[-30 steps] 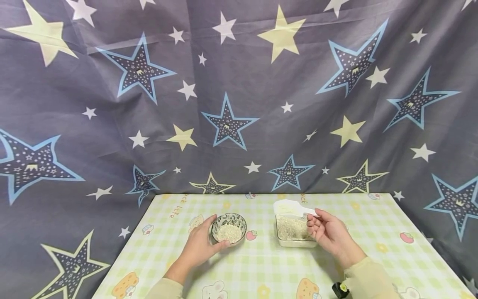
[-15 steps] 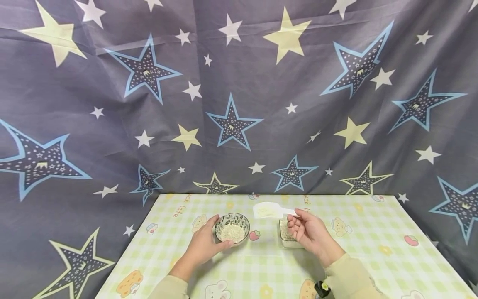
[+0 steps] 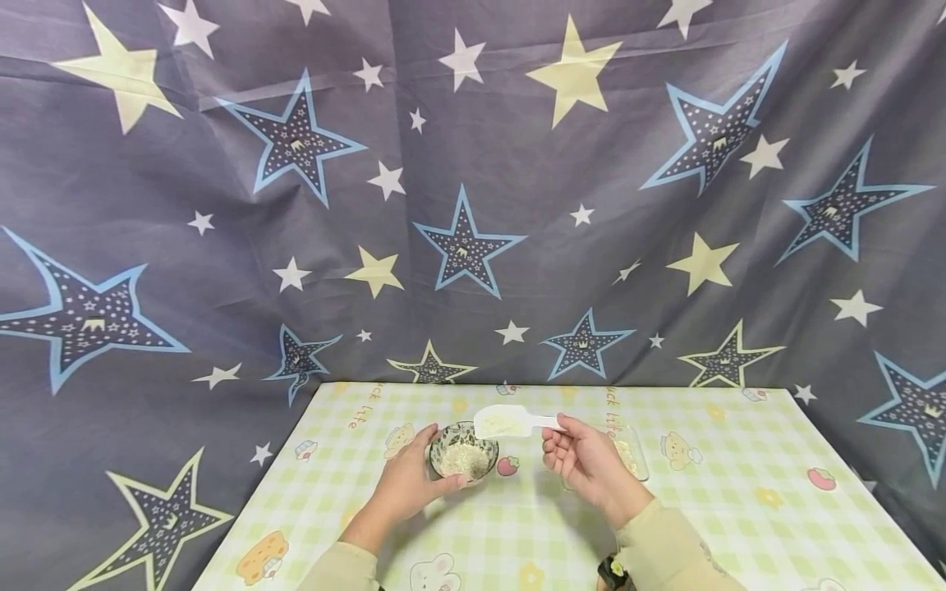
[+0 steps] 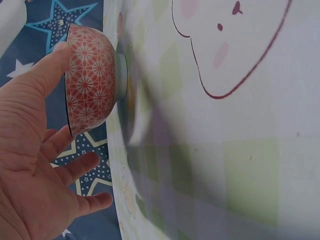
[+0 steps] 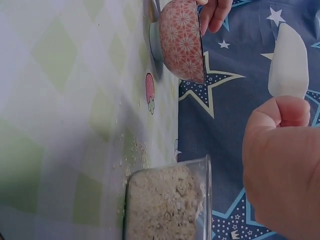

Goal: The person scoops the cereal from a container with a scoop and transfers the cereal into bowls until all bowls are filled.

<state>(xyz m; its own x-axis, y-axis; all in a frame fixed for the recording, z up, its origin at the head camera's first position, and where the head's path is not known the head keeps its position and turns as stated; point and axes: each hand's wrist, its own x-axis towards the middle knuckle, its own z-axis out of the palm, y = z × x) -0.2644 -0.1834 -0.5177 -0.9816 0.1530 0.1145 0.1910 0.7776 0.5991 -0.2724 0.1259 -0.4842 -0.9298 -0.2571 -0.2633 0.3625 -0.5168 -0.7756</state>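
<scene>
My left hand point(image 3: 408, 484) holds the rim of a small bowl point(image 3: 444, 442) between thumb and fingers. The bowl stands upright on the table, patterned red outside and dark-leafed inside, with pale oat-like flakes point(image 3: 461, 461) in it. My right hand point(image 3: 594, 468) pinches the handle of a white scoop point(image 3: 502, 423) carrying pale flakes. Its blade hangs above the bowl's right back rim and overlaps it in the head view. Below the right hand stands a clear rectangular container point(image 5: 208, 192) full of flakes point(image 5: 162, 205), partly hidden by that hand in the head view.
A green-and-white checked cloth point(image 3: 739, 525) with cartoon prints covers the table. Some loose flakes point(image 5: 137, 150) lie on it beside the container. Behind the table's back edge hangs a dark star-patterned curtain point(image 3: 473, 164).
My right hand has carried the loaded scoop leftward, from above the container to over the bowl's edge. The left hand still holds the bowl. The head view has shifted slightly.
</scene>
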